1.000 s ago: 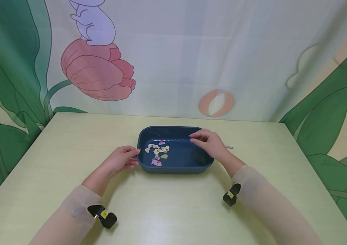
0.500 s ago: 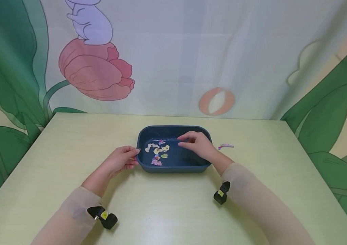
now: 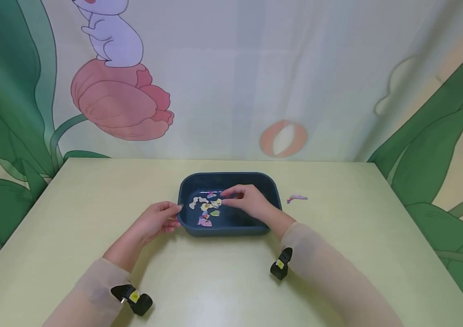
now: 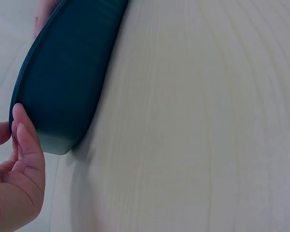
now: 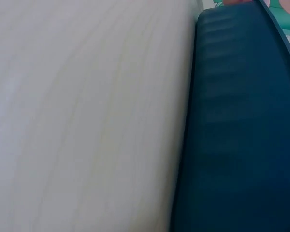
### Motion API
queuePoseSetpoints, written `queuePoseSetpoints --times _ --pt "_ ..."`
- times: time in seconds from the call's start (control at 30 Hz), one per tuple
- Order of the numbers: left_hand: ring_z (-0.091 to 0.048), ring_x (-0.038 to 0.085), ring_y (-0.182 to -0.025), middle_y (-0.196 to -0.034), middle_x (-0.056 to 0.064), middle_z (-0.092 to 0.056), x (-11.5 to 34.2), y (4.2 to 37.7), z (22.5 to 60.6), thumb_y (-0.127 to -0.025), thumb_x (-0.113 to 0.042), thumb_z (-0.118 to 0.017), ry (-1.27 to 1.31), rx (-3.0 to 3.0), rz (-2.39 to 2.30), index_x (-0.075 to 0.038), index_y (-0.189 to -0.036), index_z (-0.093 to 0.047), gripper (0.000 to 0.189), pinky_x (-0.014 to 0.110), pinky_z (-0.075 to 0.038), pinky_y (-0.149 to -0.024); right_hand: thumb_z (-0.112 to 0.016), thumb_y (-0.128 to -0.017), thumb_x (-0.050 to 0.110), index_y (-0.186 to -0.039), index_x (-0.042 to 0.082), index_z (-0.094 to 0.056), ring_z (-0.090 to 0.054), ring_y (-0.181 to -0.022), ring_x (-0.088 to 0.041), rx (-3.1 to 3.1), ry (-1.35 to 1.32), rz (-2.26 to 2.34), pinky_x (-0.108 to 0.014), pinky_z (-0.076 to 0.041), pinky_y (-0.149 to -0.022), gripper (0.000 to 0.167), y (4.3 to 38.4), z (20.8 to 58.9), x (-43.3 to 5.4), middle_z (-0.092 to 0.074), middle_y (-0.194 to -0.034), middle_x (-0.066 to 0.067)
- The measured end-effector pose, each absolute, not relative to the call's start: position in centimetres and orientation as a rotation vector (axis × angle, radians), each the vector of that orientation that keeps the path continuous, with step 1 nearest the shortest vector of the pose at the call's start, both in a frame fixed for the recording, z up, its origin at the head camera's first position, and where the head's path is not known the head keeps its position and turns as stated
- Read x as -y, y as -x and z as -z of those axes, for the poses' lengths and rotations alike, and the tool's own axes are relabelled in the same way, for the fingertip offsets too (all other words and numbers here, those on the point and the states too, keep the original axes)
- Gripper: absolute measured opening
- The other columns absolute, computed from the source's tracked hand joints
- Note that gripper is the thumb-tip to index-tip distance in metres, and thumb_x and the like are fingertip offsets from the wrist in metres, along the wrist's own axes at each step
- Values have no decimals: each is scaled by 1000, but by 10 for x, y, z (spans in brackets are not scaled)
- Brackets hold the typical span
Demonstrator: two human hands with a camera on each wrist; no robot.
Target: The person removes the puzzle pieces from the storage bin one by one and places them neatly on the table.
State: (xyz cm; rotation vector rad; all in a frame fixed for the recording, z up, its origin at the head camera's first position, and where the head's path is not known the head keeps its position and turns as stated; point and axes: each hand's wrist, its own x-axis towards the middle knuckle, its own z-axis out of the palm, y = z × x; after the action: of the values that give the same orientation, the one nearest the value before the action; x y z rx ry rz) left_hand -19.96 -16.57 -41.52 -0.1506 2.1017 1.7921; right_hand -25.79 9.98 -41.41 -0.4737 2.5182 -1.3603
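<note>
One tray [image 3: 241,219], long axis sideways; left fingers [image 4: 31,147] pinch end, right fingers [image 3: 233,189] slightly parted.

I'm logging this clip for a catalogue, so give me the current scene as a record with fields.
Container: dark blue rectangular tub with rounded corners
Surface: pale wood-grain table
Contents: small flat multicoloured cutouts, toward the tub's left end
Outside: thin curved pink-and-purple piece, on the table right of the tub
Left hand: pinches the tub's left rim
Right hand: over the tub's interior, beside the cutouts; contact unclear
Backdrop: pale cloth printed with flowers and leaves
</note>
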Motion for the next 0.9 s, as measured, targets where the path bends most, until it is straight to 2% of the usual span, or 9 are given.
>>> queuePoseSetpoints --times 0.2,0.9 --pt "-62 17 -70 -78 6 -56 164 198 419 -97 -23 -51 145 -2116 -1789 7 -108 -49 32 21 -51 -61 -72 -82 23 -106 14 -71 -56 -83 -20 -2446 410 1407 -27 -47 -72 25 258 418 -99 -64 -100 1" --pt "-62 17 -71 -79 6 -56 165 200 417 -98 -22 -49 148 -2133 -1761 9 -112 -48 34 21 -51 -62 -72 -83 16 -114 8 -67 -52 -91 -19 -2472 302 1293 -29 -45 -82 33 274 427 -81 -61 -99 -4"
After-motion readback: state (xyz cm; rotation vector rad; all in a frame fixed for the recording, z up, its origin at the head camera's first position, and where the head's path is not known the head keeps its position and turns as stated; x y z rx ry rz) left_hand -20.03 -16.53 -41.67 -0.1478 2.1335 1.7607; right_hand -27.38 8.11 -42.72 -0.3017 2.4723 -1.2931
